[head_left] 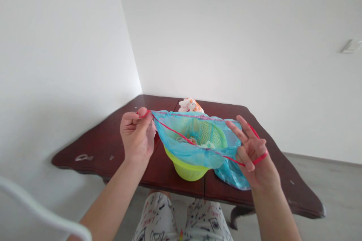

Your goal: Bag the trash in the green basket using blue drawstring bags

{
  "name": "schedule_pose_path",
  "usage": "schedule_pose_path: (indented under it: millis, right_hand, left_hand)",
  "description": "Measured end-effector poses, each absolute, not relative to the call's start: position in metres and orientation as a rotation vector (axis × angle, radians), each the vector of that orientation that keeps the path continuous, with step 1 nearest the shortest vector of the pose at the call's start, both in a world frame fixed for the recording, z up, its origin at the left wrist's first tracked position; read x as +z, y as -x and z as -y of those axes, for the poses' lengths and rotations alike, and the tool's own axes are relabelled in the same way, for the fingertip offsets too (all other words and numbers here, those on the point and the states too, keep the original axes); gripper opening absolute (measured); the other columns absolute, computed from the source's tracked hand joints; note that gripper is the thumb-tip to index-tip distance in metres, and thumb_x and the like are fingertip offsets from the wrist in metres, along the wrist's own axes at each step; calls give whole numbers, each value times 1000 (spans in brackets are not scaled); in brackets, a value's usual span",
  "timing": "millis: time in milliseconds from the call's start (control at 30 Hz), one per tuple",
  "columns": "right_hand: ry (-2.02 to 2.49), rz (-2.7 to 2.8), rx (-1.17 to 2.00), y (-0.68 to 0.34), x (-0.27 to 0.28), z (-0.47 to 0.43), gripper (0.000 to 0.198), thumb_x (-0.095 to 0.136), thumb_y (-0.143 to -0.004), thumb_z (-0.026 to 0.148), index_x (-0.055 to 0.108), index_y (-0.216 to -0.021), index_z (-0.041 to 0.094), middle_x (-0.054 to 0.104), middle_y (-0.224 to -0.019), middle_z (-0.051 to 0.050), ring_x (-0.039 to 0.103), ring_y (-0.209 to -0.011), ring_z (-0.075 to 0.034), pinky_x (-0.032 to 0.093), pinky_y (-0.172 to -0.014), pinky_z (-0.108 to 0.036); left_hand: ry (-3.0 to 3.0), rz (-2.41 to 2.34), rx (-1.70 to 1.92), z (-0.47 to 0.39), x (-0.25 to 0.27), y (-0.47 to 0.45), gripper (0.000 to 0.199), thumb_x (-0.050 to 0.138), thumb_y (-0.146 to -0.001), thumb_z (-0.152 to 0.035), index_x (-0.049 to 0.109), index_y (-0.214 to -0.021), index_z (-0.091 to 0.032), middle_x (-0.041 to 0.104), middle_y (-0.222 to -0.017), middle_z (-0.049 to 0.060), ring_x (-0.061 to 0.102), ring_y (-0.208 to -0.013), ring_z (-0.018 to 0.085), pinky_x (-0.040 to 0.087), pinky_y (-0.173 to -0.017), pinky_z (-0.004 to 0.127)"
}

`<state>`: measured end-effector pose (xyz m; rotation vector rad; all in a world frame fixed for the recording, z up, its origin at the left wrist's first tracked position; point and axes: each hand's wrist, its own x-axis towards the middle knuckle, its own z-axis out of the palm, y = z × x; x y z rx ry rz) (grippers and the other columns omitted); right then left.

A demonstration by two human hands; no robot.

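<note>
A translucent blue drawstring garbage bag (181, 154) hangs over a yellow-green plastic basket (189, 171), its mouth spread wide. Crumpled trash (207, 145) shows inside. At the mouth's left corner, the fingertips of my left hand (138, 135) pinch the bag's red drawstring (172, 130). My right hand (254, 154) is at the right side with the drawstring looped around it; two fingers stretch out while the others curl over the string. Both sides of the string are pulled apart, and part of the bag droops beside the basket on the right.
A dark reddish-brown wooden table (113, 150) with wavy edges stands against white walls. Behind the basket lies a crumpled white and orange plastic bag (190, 104). A small clear scrap (84, 157) lies at left. A blurred white cord-like thing (42, 211) crosses the lower left corner.
</note>
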<state>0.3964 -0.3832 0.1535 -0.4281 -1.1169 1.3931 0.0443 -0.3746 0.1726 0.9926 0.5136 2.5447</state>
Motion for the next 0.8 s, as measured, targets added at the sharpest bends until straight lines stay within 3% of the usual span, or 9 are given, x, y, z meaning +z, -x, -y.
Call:
schedule_pose_path:
  millis: [67, 200, 267, 400, 567, 633, 700, 800]
  right_hand:
    - [392, 1143, 1431, -397, 154, 382, 85, 87, -99, 86, 75, -169, 39, 62, -183, -23, 41, -41, 2, 31, -31, -20]
    - [355, 1176, 1466, -399, 158, 383, 95, 82, -94, 97, 75, -169, 38, 61, -184, -22, 42, -40, 2, 26, -30, -22]
    - [350, 1187, 1463, -398, 159, 386, 98, 82, -93, 98, 74, -170, 38, 60, -184, -23, 46, -40, 1, 28, -30, -23]
    - [319, 1237, 1422, -393, 157, 396, 109, 95, -87, 90, 63, -179, 42, 58, -186, -24, 62, -42, -6, 39, -30, -26]
    - [239, 1404, 1416, -389, 148, 419, 135, 105, -83, 80, 32, -193, 53, 54, -188, -25, 78, -49, -20, 52, -30, -35]
    - [241, 1445, 1434, -387, 146, 428, 144, 106, -79, 80, 24, -194, 54, 56, -186, -25, 79, -50, -22, 57, -33, -39]
    - [274, 1446, 1470, -385, 143, 435, 153, 109, -71, 82, 22, -194, 54, 62, -181, -24, 79, -50, -22, 61, -37, -41]
    - [313, 1458, 1511, -380, 137, 437, 158, 111, -64, 84, 26, -194, 51, 71, -172, -22, 79, -51, -22, 65, -43, -41]
  left_hand:
    - [-982, -523, 2544, 377, 172, -43, 47, 115, -75, -19, 78, -102, -29, 93, -114, -7, 87, -89, 12, 65, -73, 19]
    - [-1041, -539, 2577, 378, 173, -47, 50, 110, -78, -15, 83, -116, -33, 93, -134, -3, 90, -116, 17, 72, -101, 27]
    - [-1057, -581, 2648, 378, 173, -54, 50, 109, -81, -16, 82, -120, -31, 92, -136, 0, 90, -114, 18, 73, -102, 29]
    - [-956, -695, 2863, 376, 171, -66, 45, 110, -85, -23, 78, -117, -26, 92, -135, 4, 88, -100, 16, 73, -90, 28]
    - [-870, -626, 2951, 371, 171, -67, 52, 115, -81, -29, 73, -112, -25, 91, -133, 2, 88, -112, 15, 71, -105, 29]
    - [-820, -569, 2878, 370, 171, -65, 50, 114, -86, -35, 72, -111, -26, 91, -131, -2, 89, -110, 14, 71, -98, 26]
    - [-749, -502, 2744, 369, 171, -62, 44, 107, -94, -51, 73, -108, -26, 92, -121, -4, 90, -99, 14, 70, -82, 23]
    - [-686, -419, 2553, 369, 168, -56, 60, 83, -104, -85, 74, -100, -25, 88, -92, -2, 89, -81, 20, 67, -65, 26]
